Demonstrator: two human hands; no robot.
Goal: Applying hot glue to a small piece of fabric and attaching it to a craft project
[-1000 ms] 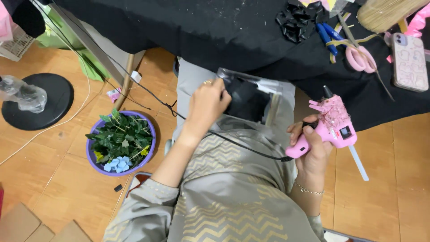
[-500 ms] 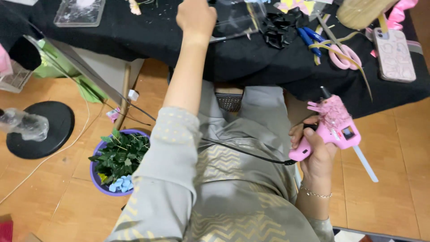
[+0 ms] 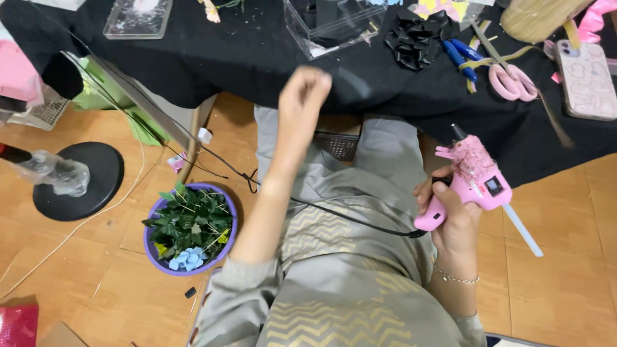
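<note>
The person sat at a table [image 3: 193, 71] covered in black cloth, and the right hand [image 3: 453, 215] had its grip wrapped around the handle of a pink hot glue gun [image 3: 472, 183], held over the right knee just below the table's near edge, nozzle pointing up toward the table and a clear glue stick jutting out of its back end. A black cord [image 3: 334, 215] ran from the gun's handle across the lap and off toward the left. The left hand [image 3: 303, 96] was raised at the table's near edge with the fingers loosely curled and the grip holding nothing. Just beyond that hand, on the table, stood a clear plastic box [image 3: 334, 22]. Farther right on the table lay a bunch of black ribbon [image 3: 418, 42], blue-handled pliers [image 3: 464, 58], pink-handled scissors [image 3: 508, 80] and, near the right end, a phone in a pale pink case [image 3: 586, 80]. A flat clear tray [image 3: 138, 16] sat on the far left part of the table. On the wooden floor below the table, left of the person's knee, stood a purple bowl [image 3: 157, 250] filled with green artificial leaves and a pale blue flower, and farther left a round black stand base [image 3: 83, 180].
</note>
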